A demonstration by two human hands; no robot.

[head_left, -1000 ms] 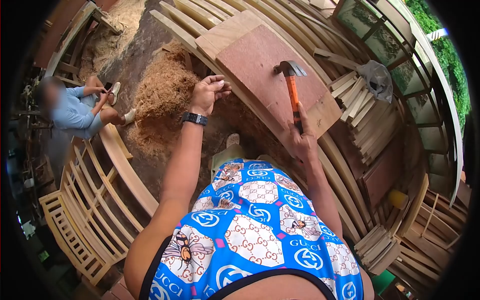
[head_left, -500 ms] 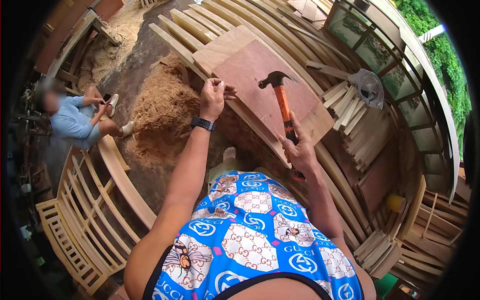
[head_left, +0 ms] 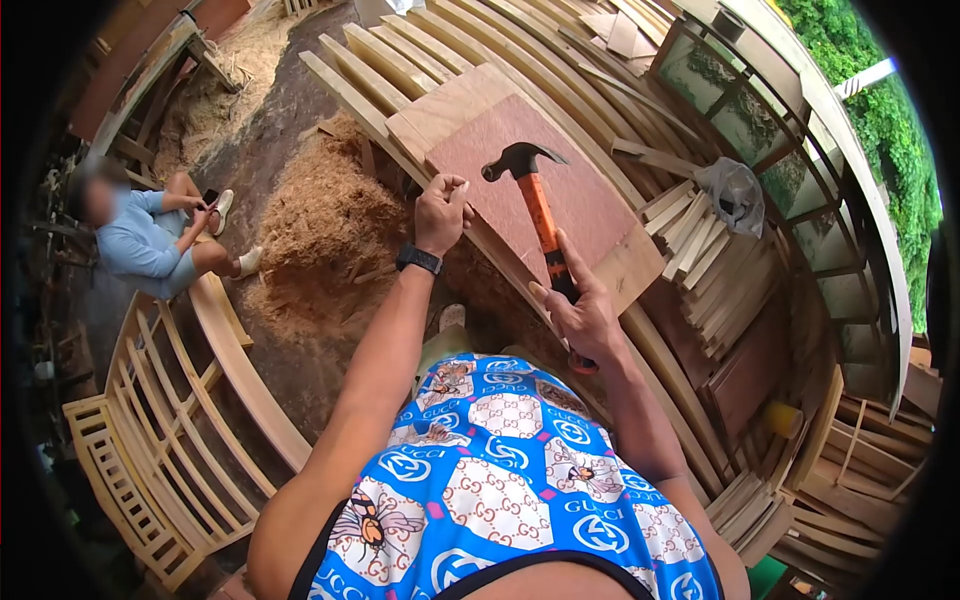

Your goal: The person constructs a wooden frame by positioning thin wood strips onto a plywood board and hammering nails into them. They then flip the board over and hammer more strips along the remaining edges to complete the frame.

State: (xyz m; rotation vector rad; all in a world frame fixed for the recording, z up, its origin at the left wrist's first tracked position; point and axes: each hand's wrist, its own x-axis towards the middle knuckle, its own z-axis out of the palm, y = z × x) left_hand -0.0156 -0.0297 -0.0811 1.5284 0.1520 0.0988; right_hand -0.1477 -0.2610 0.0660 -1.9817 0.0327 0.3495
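Observation:
A claw hammer (head_left: 537,210) with a black head and an orange-and-black handle is in my right hand (head_left: 588,315), its head over a reddish plywood sheet (head_left: 590,190). This sheet lies on a lighter board (head_left: 440,110), which rests across long wooden beams. My left hand (head_left: 440,215), with a dark watch on its wrist, is closed at the sheet's left edge. Its thumb and fingers are pinched together, and whatever they hold is too small to make out.
A person in light blue (head_left: 150,235) sits at the left with a phone. Sawdust (head_left: 325,220) is heaped on the floor. A slatted wooden bench (head_left: 165,430) stands at lower left. Wood strips (head_left: 720,250) and a plastic bag (head_left: 735,192) lie at the right.
The hammer and my right hand have moved slightly left. My left hand has shifted a little right and down, and its fingers are more curled in.

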